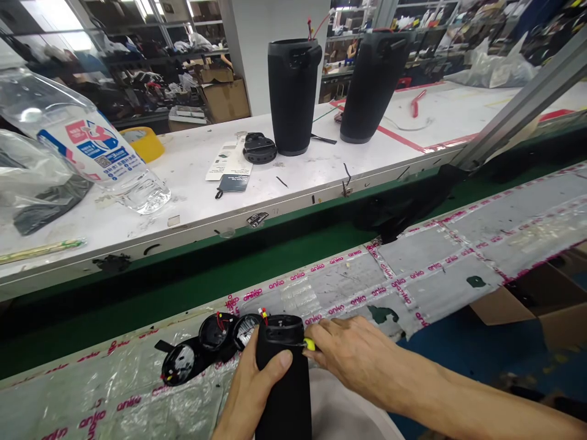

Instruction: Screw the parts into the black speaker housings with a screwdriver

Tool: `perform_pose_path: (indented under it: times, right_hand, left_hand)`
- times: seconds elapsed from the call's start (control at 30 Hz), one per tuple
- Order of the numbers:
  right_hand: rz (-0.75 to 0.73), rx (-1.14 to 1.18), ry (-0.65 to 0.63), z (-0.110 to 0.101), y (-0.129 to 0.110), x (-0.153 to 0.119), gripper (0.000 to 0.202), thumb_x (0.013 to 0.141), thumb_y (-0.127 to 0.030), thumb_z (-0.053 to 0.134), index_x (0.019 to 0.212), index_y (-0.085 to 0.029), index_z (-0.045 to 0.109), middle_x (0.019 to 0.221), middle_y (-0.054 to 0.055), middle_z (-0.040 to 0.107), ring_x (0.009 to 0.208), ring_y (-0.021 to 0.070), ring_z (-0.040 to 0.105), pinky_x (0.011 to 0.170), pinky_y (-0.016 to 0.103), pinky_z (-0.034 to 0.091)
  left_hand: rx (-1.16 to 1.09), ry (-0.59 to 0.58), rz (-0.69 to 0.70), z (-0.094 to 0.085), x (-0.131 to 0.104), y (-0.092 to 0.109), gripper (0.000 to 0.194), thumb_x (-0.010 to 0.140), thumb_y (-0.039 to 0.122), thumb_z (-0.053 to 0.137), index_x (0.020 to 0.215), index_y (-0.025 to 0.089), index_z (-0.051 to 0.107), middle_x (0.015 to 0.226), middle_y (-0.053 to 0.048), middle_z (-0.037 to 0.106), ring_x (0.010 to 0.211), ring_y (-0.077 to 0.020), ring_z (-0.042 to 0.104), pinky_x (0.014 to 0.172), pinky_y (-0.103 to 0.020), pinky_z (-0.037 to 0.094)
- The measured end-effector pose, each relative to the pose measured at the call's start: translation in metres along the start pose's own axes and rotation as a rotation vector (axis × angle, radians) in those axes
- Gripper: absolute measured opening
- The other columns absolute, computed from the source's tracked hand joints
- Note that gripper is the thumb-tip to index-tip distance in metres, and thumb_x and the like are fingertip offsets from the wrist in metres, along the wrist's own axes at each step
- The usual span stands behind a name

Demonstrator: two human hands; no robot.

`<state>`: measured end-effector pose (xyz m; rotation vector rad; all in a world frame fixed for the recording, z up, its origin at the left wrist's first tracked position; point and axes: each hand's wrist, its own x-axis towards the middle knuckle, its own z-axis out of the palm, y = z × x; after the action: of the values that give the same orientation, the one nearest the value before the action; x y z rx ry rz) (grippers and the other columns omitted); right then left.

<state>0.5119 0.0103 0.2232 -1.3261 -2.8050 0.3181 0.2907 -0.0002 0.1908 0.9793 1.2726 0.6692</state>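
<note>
My left hand (257, 385) grips a black fabric-covered speaker body (287, 403) near its top, thumb across the front. Its rim is open, and a small red-wired connector (263, 314) shows beside it. In the closed fingers of my right hand (342, 348) is a small yellow-handled tool (310, 344). The tool's thin tip reaches the right side of the rim; its exact kind is unclear. Left of the held body, several more black speaker bodies (181, 362) with open ends and short wires rest on the plastic-covered bench (339, 293).
Across a green strip, a white shelf (183, 177) carries two upright speaker bodies (293, 98), a black round part (259, 148), tags (233, 181), yellow tape (149, 143) and a tilted water bottle (92, 134). A metal post (527, 91) slants at right, above an open carton (518, 305).
</note>
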Motion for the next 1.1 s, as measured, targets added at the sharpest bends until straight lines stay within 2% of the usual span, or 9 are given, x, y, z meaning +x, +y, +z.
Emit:
perform_pose_path:
  times: [0.3, 0.47, 0.57, 0.7, 0.73, 0.8, 0.9, 1.0, 1.1]
  right_hand:
    - [-0.007, -0.071, 0.031, 0.013, -0.001, 0.0, 0.011, 0.105, -0.029, 0.053, 0.1, -0.022, 0.045, 0.078, 0.0, 0.06, 0.057, 0.0217, 0.06, 0.046, 0.037, 0.02]
    - [-0.084, -0.109, 0.047, 0.014, 0.0, -0.005, 0.007, 0.103, -0.022, 0.053, 0.1, -0.018, 0.048, 0.077, 0.001, 0.058, 0.056, 0.019, 0.054, 0.044, 0.035, 0.022]
    - [-0.108, -0.133, 0.058, 0.015, 0.003, -0.008, 0.005, 0.102, -0.019, 0.052, 0.098, -0.019, 0.049, 0.078, 0.002, 0.058, 0.058, 0.0186, 0.054, 0.045, 0.033, 0.023]
    - [-0.11, -0.08, 0.057, 0.024, 0.01, -0.006, 0.008, 0.102, -0.021, 0.052, 0.094, -0.019, 0.051, 0.076, 0.002, 0.059, 0.057, 0.0193, 0.054, 0.044, 0.034, 0.024]
    - [-0.102, -0.064, 0.057, 0.026, 0.011, -0.005, 0.009, 0.103, -0.023, 0.052, 0.095, -0.019, 0.052, 0.075, 0.002, 0.059, 0.056, 0.0194, 0.055, 0.044, 0.034, 0.025]
    - [-0.08, -0.001, 0.094, 0.028, 0.013, -0.004, 0.015, 0.106, -0.03, 0.047, 0.098, -0.019, 0.053, 0.077, 0.002, 0.063, 0.058, 0.0199, 0.058, 0.046, 0.034, 0.03]
    - [-0.007, 0.319, 0.287, 0.022, 0.016, -0.008, 0.026, 0.111, -0.037, 0.033, 0.105, -0.019, 0.052, 0.079, 0.0, 0.065, 0.061, 0.0173, 0.061, 0.055, 0.031, 0.041]
    - [0.14, 0.643, 0.458, 0.01, 0.02, -0.011, 0.027, 0.111, -0.04, 0.034, 0.106, -0.021, 0.053, 0.069, -0.005, 0.057, 0.054, 0.0137, 0.052, 0.055, 0.027, 0.041]
    - [0.175, 0.726, 0.465, 0.001, 0.021, -0.006, 0.02, 0.105, -0.039, 0.051, 0.112, -0.022, 0.056, 0.083, -0.001, 0.063, 0.068, 0.0152, 0.059, 0.063, 0.027, 0.046]
  left_hand:
    - [0.043, 0.02, 0.048, 0.002, 0.001, -0.001, 0.06, 0.08, 0.054, 0.075, 0.13, 0.023, 0.062, 0.133, -0.012, 0.069, 0.13, -0.0387, 0.058, 0.113, -0.05, 0.039]
    - [0.014, 0.232, 0.052, 0.011, -0.005, -0.005, 0.072, 0.069, 0.052, 0.083, 0.13, 0.019, 0.064, 0.136, -0.016, 0.068, 0.136, -0.0433, 0.052, 0.116, -0.054, 0.037]
    - [0.059, 0.276, 0.05, 0.017, -0.007, -0.009, 0.075, 0.068, 0.052, 0.083, 0.132, 0.019, 0.063, 0.136, -0.016, 0.068, 0.136, -0.0434, 0.052, 0.117, -0.056, 0.035]
    - [0.164, 0.403, 0.007, 0.021, -0.005, -0.009, 0.089, 0.064, 0.048, 0.087, 0.14, 0.016, 0.054, 0.145, -0.02, 0.059, 0.143, -0.0445, 0.043, 0.12, -0.06, 0.027]
    - [0.157, 0.406, 0.002, 0.021, -0.005, -0.008, 0.09, 0.064, 0.049, 0.086, 0.14, 0.015, 0.054, 0.145, -0.021, 0.059, 0.142, -0.0445, 0.044, 0.12, -0.06, 0.027]
    - [0.087, 0.325, 0.033, 0.021, -0.005, -0.003, 0.085, 0.065, 0.054, 0.084, 0.136, 0.016, 0.057, 0.137, -0.018, 0.066, 0.135, -0.0442, 0.052, 0.116, -0.057, 0.034]
    - [-0.125, 0.185, 0.013, 0.02, -0.008, 0.005, 0.069, 0.073, 0.058, 0.076, 0.13, 0.022, 0.063, 0.128, -0.011, 0.072, 0.126, -0.0399, 0.061, 0.108, -0.049, 0.045]
    - [-0.29, 0.193, -0.064, 0.02, -0.012, 0.007, 0.066, 0.078, 0.055, 0.074, 0.137, 0.028, 0.059, 0.139, -0.006, 0.068, 0.137, -0.0362, 0.052, 0.116, -0.047, 0.039]
    - [-0.312, 0.189, -0.065, 0.021, -0.01, 0.006, 0.071, 0.076, 0.054, 0.077, 0.139, 0.027, 0.058, 0.142, -0.007, 0.066, 0.141, -0.0371, 0.048, 0.121, -0.05, 0.031]
